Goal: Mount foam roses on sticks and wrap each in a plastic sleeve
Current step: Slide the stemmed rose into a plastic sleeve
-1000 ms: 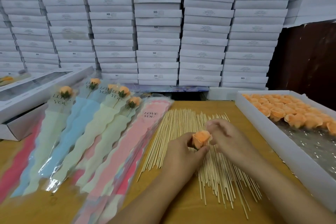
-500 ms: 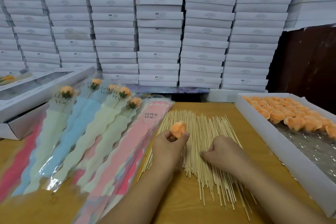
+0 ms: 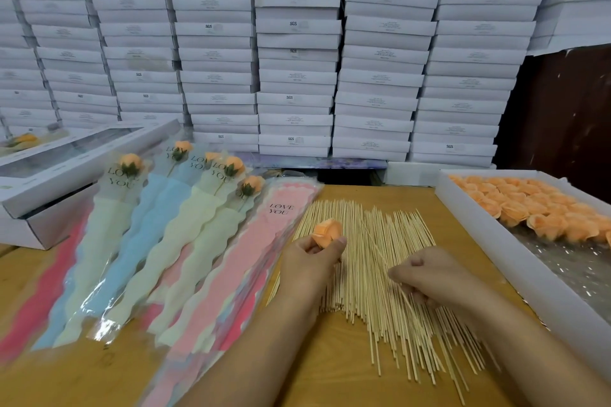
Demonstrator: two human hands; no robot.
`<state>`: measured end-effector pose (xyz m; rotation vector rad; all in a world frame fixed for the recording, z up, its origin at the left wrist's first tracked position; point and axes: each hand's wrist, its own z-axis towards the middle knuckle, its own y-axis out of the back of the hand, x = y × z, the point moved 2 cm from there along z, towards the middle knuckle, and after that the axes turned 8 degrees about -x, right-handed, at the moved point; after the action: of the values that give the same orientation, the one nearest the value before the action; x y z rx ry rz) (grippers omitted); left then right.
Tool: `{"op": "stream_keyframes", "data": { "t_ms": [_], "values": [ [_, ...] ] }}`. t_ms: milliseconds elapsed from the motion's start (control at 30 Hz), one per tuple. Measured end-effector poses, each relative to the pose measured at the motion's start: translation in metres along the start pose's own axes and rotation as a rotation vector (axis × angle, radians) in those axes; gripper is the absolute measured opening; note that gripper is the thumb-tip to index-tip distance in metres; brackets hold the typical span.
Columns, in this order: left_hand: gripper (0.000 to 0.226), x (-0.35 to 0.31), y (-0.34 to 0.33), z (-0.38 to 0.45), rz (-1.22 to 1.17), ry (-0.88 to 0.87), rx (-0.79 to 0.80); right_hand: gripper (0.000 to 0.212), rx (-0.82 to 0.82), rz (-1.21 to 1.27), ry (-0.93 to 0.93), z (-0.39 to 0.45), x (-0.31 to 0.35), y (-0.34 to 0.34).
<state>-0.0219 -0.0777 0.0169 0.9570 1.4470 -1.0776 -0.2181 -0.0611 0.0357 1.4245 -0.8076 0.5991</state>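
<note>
1. Foam rose [image 3: 327,232], peach-orange with tightly curled petals, sits pinched in the fingers of our left hand [image 3: 312,263], raised just above the near-left edge of the stick pile [image 3: 380,274]; it has no stick in it yet.
2. Our right hand [image 3: 433,276] rests on the pile with its fingers curled round a thin stick, apparently picking one out.
3. Done so far, as we judge it: several wrapped roses [image 3: 231,168] lie to the left in pale yellow and blue sleeves printed "LOVE YOU", fanned out beside one another.
4. Left to do: the tray [image 3: 469,225] on the right holds many bare orange roses, the pile holds many sticks, and a stack of empty sleeves [image 3: 258,254] lies between the wrapped roses and the sticks. We reckon the job is at an early stage.
5. Next, we expect, the stick goes into the rose's base.
</note>
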Motion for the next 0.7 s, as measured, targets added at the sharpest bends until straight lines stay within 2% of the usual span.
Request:
{"op": "stream_keyframes", "data": {
  "t_ms": [133,467,700],
  "values": [
    [0.023,-0.002,0.002,0.003,-0.071,0.063,0.011,0.033,0.06,0.101,0.034,-0.013,0.004,0.012],
    [0.021,-0.009,0.005,0.008,-0.242,0.183,0.08,0.018,0.085,0.15,0.032,-0.02,0.009,0.019],
    [0.021,-0.017,0.009,0.007,-0.375,0.245,0.126,0.018,0.09,0.192,0.031,-0.022,0.011,0.024]
  ]
}}
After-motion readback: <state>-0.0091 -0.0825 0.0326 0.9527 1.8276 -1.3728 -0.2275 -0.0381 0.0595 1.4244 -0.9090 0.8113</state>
